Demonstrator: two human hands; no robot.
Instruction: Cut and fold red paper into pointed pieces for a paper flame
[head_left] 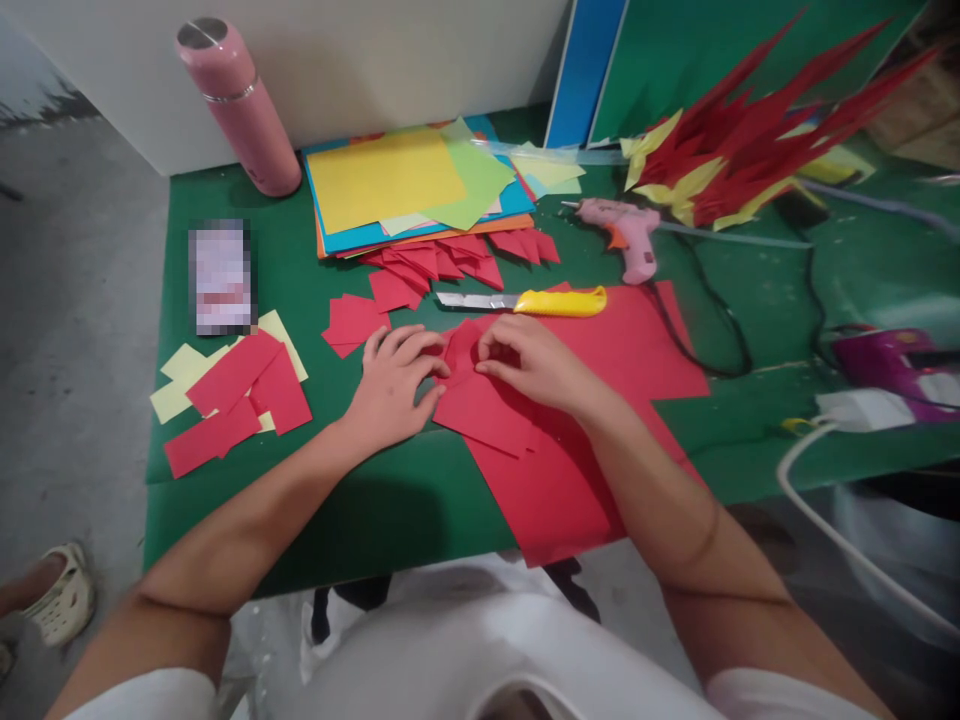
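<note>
A small piece of red paper point(463, 345) lies between my hands, with a crease or raised edge. My left hand point(397, 385) has bent fingers, their tips gripping the left edge of that piece. On the other side, my right hand point(532, 362) pinches it between thumb and fingers. Beneath are a cut red strip point(487, 420) and larger red paper sheets point(555, 480) that reach past the table's front edge. Just beyond my hands lies a yellow utility knife point(559, 302) with its blade out, pointing left. Folded red paper pieces point(442, 260) are scattered behind it.
The green table point(337, 535) also bears red and yellow scraps point(247, 390), a blurred-out phone point(221, 278), a pink bottle point(240, 110), stacked coloured paper point(382, 185), a pink glue gun point(626, 235) with a cord, a red-and-yellow paper flame shape point(720, 150), and a white plug point(862, 410).
</note>
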